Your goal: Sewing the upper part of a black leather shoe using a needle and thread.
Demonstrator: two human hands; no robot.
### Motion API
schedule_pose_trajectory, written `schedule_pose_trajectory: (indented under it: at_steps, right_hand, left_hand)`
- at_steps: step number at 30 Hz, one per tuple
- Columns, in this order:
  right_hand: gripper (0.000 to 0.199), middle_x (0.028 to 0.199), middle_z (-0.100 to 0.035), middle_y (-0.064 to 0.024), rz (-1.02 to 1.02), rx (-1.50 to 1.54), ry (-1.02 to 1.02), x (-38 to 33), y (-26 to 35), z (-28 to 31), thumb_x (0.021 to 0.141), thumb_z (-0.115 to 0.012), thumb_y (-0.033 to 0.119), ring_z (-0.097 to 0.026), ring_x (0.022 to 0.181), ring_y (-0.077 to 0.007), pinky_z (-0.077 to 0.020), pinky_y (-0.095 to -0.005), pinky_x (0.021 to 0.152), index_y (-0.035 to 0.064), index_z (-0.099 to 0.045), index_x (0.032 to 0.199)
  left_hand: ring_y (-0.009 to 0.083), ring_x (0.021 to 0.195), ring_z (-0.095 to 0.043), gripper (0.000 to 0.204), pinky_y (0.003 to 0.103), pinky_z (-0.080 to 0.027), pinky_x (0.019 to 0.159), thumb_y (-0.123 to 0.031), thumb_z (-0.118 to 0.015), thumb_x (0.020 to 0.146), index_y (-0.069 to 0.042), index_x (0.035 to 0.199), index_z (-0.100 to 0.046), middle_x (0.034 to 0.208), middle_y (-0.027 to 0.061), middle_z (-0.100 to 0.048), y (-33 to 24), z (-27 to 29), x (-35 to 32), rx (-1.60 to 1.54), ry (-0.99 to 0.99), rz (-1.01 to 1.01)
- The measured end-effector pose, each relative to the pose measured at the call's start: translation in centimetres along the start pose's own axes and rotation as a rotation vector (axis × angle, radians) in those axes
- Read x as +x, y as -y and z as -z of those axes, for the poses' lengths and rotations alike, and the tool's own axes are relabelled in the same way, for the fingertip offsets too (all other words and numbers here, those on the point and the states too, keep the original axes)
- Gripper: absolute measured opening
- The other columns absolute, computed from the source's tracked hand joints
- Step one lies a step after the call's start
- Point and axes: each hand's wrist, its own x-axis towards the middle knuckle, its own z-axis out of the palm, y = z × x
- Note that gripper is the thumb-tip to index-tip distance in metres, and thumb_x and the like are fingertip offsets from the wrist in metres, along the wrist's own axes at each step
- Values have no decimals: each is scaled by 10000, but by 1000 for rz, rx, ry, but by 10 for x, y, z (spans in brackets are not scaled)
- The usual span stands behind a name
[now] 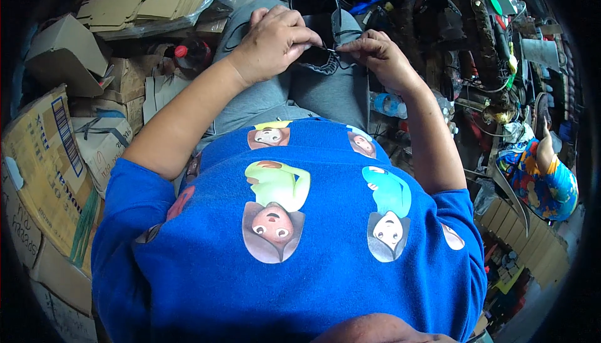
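Observation:
A black shoe (316, 1) rests on my lap between my thighs, its open end toward me. Over its near edge, my left hand (272, 41) is closed, thumb and forefinger pinching a thin dark cord. My right hand (380, 55) pinches at the other side, its thumb and forefinger closed at the same cord (337, 51). A small bright glint shows between the two sets of fingertips; what makes it is too small to tell. Loose loops of the dark cord hang beside the right fingertips.
At the left lie stacked brown cardboard (144, 1), an open box (66, 55) and a red-capped bottle (191, 55). Right of my legs are a clear plastic bottle (389, 104) and cluttered tools. Another person in a colourful shirt (557, 186) is at the far right.

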Motion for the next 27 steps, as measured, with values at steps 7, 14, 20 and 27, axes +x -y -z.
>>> schedule_pose_trajectory:
  at_steps: [7,14,20,27]
  right_hand:
    - [317,845,-580,-35,21,78,46,6,-7,0,784,-608,1,-532,863,-202,-449,-325,809,209,-718,997]
    - [308,822,-566,-38,-36,140,77,6,-1,3,782,-601,-10,-530,842,-193,-445,-315,781,187,-723,985]
    - [298,780,-541,-24,29,155,72,7,-9,1,786,-618,6,-503,790,-173,-435,-290,749,193,-727,991]
    - [293,728,-504,3,21,210,102,8,-8,1,795,-624,8,-468,755,-141,-417,-271,718,184,-727,1007]
  left_hand:
    - [181,892,-501,181,359,-305,861,-101,-664,758,-193,908,-708,803,-9,-501,4,-1,-2,73,10,46]
    - [178,891,-498,192,356,-302,865,-93,-658,764,-203,913,-711,803,-10,-500,5,0,-2,76,42,69]
    - [179,878,-499,188,357,-301,859,-99,-659,766,-204,913,-711,798,-9,-506,7,-2,-2,86,30,46]
    - [182,875,-505,157,357,-291,834,-127,-652,774,-200,902,-705,783,-9,-521,9,-5,-1,55,64,73]
